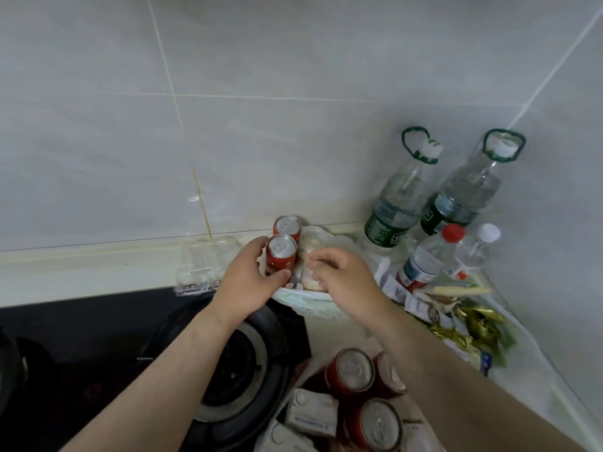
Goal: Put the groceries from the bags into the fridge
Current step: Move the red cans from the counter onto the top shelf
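Note:
My left hand (249, 282) grips an upright red soda can (281, 257) standing in a white plastic bag (310, 305) on the counter by the wall. A second red can (287, 226) stands right behind it. My right hand (339, 275) hovers beside the can with fingers curled over a pale wrapped item (311, 252) in the same bag; I cannot tell whether it holds it. Nearer me, another bag holds three red cans (354, 370) and white cartons (310, 409). No fridge is in view.
A black gas hob with a burner (228, 373) lies at the lower left. A clear empty plastic box (205, 265) sits by the wall. Two large water bottles (398, 197), two smaller bottles (430, 256) and snack packets (463, 324) crowd the right corner.

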